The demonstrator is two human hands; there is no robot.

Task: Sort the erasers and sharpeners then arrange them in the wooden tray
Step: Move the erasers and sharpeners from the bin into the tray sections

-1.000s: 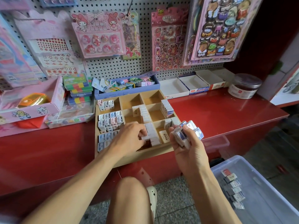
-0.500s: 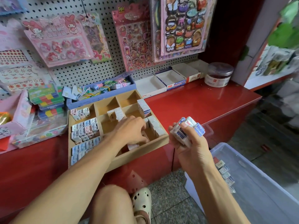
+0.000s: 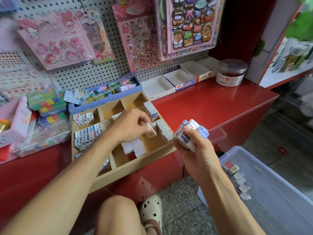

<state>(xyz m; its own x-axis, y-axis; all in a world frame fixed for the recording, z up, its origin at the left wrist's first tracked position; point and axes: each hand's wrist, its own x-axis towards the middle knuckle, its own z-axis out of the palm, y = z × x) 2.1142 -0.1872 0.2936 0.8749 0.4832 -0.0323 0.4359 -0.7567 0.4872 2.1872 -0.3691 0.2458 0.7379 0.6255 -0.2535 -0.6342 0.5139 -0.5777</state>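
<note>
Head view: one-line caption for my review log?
Left hand holds an eraser over the wooden tray; right hand grips a bunch of erasers.

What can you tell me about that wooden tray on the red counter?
The wooden tray is a shallow box of pale wood, split by thin dividers into compartments. It lies flat on the red counter, its near corner overhanging the edge. Several compartments hold rows of small erasers; some rear ones look bare. The left hand hovers over its middle.

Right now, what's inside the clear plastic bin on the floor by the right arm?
The clear plastic bin holds a short row of boxed erasers along its near-left wall. The right forearm covers the bin's near corner.
</note>
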